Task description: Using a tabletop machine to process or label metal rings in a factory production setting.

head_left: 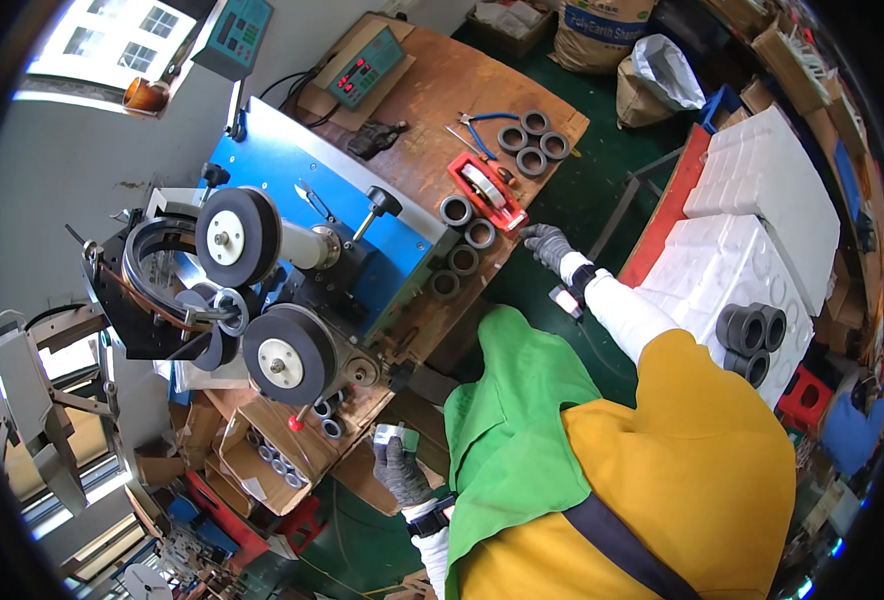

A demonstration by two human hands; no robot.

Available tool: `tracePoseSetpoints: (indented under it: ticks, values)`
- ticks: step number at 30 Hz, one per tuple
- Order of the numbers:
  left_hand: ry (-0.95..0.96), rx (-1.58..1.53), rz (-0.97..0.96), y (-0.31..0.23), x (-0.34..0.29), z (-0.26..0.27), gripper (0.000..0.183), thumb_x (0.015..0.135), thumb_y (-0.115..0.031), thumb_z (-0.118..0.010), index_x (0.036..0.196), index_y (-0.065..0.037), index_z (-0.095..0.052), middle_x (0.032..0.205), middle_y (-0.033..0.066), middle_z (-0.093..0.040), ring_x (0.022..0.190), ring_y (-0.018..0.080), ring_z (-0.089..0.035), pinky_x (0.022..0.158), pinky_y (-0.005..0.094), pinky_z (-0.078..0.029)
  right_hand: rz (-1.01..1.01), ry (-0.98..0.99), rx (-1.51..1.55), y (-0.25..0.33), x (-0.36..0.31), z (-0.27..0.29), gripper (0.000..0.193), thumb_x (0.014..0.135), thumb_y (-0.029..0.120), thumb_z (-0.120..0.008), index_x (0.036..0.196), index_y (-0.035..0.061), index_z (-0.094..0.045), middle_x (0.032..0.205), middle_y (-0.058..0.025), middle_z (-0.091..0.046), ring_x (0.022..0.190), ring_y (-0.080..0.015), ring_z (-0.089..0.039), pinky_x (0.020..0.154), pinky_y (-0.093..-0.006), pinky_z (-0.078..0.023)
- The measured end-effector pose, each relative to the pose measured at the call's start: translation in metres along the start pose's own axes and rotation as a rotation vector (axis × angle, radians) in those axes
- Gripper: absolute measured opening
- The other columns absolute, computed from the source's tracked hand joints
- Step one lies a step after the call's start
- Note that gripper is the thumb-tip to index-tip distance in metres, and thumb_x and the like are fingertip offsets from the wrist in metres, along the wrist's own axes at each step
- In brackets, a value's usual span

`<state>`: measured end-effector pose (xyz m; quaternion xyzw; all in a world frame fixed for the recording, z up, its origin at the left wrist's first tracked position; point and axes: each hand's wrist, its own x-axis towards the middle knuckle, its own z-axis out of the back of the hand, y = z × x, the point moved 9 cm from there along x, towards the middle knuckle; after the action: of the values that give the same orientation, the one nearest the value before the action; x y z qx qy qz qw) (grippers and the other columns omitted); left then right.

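My left hand, in a grey glove, is closed round a small pale-green and white block-like piece at the near edge of the bench. Gloved in grey too, my right hand is by the front end of a red tape dispenser with a white roll in it. Its fingers are drawn together; anything between them is too small to make out. Dark grey rings stand in a row beside the dispenser. To the left is a blue machine with two black wheels.
Beyond the dispenser lie blue-handled pliers and more dark rings. A control box sits at the back. On the right, white foam boxes carry black rings. An open carton of rings is below the machine.
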<state>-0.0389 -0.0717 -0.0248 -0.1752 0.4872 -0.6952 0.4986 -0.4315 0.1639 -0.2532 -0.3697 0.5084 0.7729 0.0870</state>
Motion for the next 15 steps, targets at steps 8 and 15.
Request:
tracePoseSetpoints:
  ticks: [8,15]
  values:
    - [-0.053,-0.138,0.098,0.004,-0.004,-0.004,0.023,0.081,-0.013,-0.055,0.094,0.005,-0.058,0.084,0.007,-0.061,0.07,0.0123,-0.055,0.062,0.0266,-0.048,-0.372,0.048,-0.225,-0.014,0.025,-0.007,0.037,0.078,0.046,-0.05,0.079,0.0094,-0.058,0.051,-0.0046,-0.048,0.037,-0.0168,-0.043,0.035,-0.0318,-0.037]
    - [-0.055,0.055,-0.001,-0.003,-0.008,-0.001,0.024,0.081,-0.012,-0.053,0.097,0.005,-0.057,0.085,0.0072,-0.061,0.071,0.0124,-0.056,0.062,0.0267,-0.048,-0.249,0.074,-0.362,-0.003,0.031,-0.005,0.045,0.078,0.052,-0.05,0.079,0.0071,-0.056,0.055,-0.0052,-0.052,0.039,-0.0167,-0.046,0.038,-0.0312,-0.039]
